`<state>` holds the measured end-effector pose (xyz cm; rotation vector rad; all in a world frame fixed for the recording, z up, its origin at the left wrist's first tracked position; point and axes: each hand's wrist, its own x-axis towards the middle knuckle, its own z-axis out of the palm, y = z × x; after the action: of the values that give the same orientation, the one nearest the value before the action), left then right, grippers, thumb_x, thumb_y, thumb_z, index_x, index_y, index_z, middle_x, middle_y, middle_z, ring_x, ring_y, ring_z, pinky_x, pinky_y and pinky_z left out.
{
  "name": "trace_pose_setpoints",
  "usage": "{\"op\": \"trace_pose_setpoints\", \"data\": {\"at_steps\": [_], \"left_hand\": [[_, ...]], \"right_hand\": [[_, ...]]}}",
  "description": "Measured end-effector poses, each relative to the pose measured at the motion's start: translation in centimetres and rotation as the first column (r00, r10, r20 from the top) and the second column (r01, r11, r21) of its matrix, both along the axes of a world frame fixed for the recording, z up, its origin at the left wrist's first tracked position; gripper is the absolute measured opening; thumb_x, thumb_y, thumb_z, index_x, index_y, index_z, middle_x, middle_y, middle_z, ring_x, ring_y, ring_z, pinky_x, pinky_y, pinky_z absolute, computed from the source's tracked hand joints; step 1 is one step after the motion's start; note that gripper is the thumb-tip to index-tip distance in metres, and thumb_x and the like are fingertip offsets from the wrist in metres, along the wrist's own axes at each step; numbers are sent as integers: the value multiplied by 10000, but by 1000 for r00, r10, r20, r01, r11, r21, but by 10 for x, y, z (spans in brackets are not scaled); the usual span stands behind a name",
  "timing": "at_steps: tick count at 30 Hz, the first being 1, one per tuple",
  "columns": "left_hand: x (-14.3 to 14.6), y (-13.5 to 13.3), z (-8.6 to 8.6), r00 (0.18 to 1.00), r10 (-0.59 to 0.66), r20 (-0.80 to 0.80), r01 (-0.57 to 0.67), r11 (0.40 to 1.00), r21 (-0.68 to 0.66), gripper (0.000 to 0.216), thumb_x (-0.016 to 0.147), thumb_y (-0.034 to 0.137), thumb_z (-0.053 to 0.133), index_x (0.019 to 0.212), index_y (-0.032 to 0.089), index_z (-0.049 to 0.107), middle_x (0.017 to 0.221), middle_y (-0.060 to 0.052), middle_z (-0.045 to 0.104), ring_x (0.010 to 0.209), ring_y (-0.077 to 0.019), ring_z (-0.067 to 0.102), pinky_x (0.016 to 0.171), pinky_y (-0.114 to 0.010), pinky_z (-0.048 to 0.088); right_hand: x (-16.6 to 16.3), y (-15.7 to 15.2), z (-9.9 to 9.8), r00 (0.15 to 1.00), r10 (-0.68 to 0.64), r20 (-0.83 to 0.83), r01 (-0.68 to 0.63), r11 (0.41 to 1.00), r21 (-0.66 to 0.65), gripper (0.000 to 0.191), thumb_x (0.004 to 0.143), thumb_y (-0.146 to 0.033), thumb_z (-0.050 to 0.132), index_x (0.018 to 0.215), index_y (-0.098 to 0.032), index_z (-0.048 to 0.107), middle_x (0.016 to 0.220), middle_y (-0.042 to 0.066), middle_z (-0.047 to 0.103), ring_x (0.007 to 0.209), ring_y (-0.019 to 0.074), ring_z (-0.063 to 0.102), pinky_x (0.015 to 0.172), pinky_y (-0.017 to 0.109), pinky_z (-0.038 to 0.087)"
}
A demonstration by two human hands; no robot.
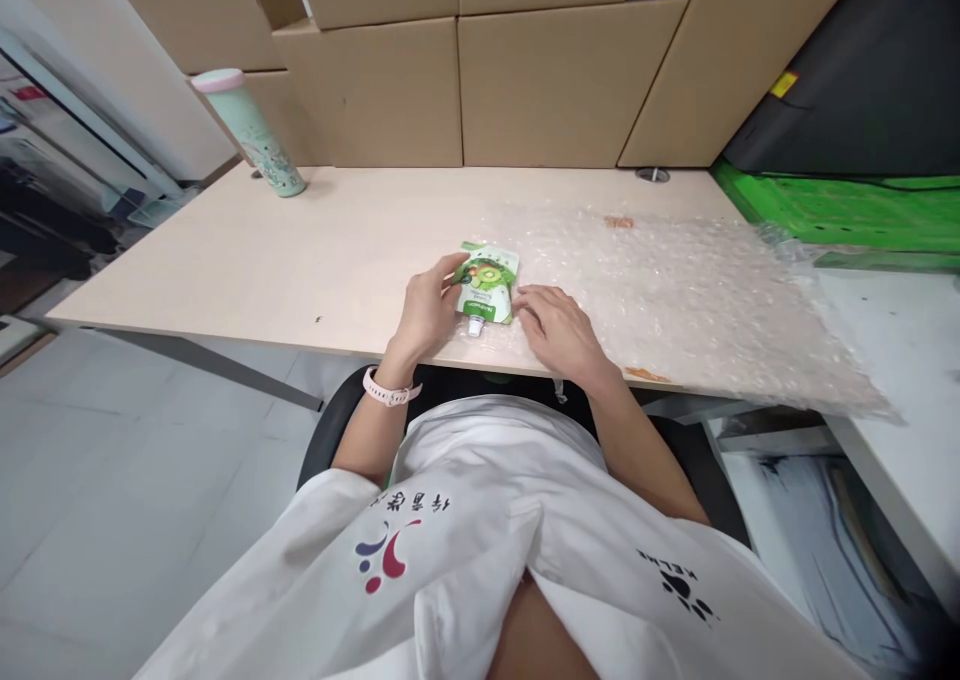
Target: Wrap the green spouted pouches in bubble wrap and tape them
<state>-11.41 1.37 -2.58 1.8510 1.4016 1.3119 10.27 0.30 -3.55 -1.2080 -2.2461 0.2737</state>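
Observation:
A green and white spouted pouch (487,282) with kiwi pictures on it lies at the table's front edge, on the left end of the bubble wrap (690,290). Its white cap (475,327) points toward me. My left hand (431,308) has its fingers and thumb closed on the pouch's left edge; a pink wristband is on that wrist. At the pouch's right edge, my right hand (561,330) rests on the bubble wrap with its fingers loosely bent and holding nothing. Its fingertips are close to the pouch; whether they touch it I cannot tell.
A mint-green tumbler (255,135) with a pink lid stands at the back left of the table (300,260). Cardboard boxes (540,90) line the back edge. At the right are a green plastic crate (840,205) and a black case (870,80) above it.

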Motion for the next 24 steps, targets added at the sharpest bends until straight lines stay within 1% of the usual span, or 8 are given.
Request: {"op": "trace_pose_setpoints", "data": {"at_steps": [3,6,10,15,17,19,22,24], "left_hand": [[-7,0,-4,978,-10,-211,0,999,-45,538,812,63,491,1316,205,616,1291,-93,682,1177,-265,653,1041,-418,497],[-8,-2,-6,979,-34,-202,23,998,-55,549,828,70,487,1349,201,597,1316,-94,669,1199,-262,643,1048,-410,494],[-4,-4,-10,995,-81,-51,75,992,-102,516,809,75,521,1299,192,632,1284,-95,683,1194,-251,642,1062,-411,491],[1,-9,-11,952,19,304,25,990,-139,417,760,148,641,1177,163,659,1264,-107,681,1166,-231,651,1050,-388,502],[-2,-13,-7,916,120,384,-58,984,-168,415,749,186,687,1162,174,649,1305,-120,653,1105,-220,675,968,-359,548],[-6,-17,-1,899,197,392,-115,968,-222,412,743,209,711,1147,183,638,1266,-126,666,903,-178,715,783,-301,594],[-11,-22,6,914,223,339,-109,939,-325,418,768,239,703,1168,171,604,909,-60,724,522,-91,617,496,-210,513],[-10,-23,10,925,207,319,-83,929,-362,428,789,246,686,1194,159,578,689,13,663,423,-82,553,431,-194,459]], "right_hand": [[0,-1,3,1000,-28,-13,27,1000,-9,265,935,-169,408,987,-211,665,1168,99,702,1127,281,601,970,438,472],[-1,-1,4,998,-56,0,56,998,-10,242,944,-187,412,999,-207,647,1115,100,706,1079,288,603,931,427,472],[-1,-2,4,996,-82,-46,82,997,9,247,972,-248,406,1067,-217,631,1092,102,701,1058,289,602,918,432,481],[-3,-4,6,999,14,39,-16,998,55,381,986,-332,453,1334,-223,563,1517,96,480,1382,298,435,1080,484,412],[-4,-5,6,995,40,93,-42,999,23,383,998,-346,446,1342,-239,576,1537,81,464,1377,297,457,1091,497,403],[-5,-5,6,993,37,108,-38,999,7,366,1005,-344,438,1318,-249,604,1523,74,485,1332,295,510,1089,500,405],[-5,-5,7,995,22,95,-23,1000,13,344,1002,-331,449,1283,-254,631,1513,72,498,1315,297,529,1080,502,414],[-5,-5,7,996,19,89,-20,1000,15,332,997,-321,462,1269,-254,641,1505,73,508,1314,295,532,1077,500,419]]}}
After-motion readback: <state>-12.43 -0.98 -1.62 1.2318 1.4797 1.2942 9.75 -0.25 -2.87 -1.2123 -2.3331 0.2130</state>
